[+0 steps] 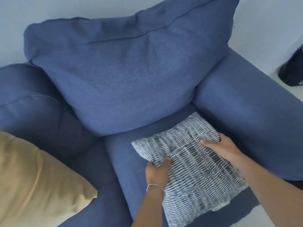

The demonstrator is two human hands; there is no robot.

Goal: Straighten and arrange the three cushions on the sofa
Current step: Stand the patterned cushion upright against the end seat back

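Note:
A grey-and-white striped cushion (pixel 193 166) lies on the blue sofa's seat (pixel 124 158), close to the right armrest (pixel 249 112). My left hand (pixel 156 172) grips its left edge, with fabric bunched under the fingers. Its far right corner is held by my right hand (pixel 219 146). A tan cushion (pixel 32 182) rests at the lower left on the neighbouring seat. Behind the striped cushion a large blue back cushion (pixel 124 72) leans tilted against the sofa's back. A third small cushion is not in view.
A pale wall (pixel 49 9) runs behind the sofa. A dark bag-like object (pixel 293 69) sits on the white floor at the far right. Another blue back cushion (pixel 29 102) shows at the left.

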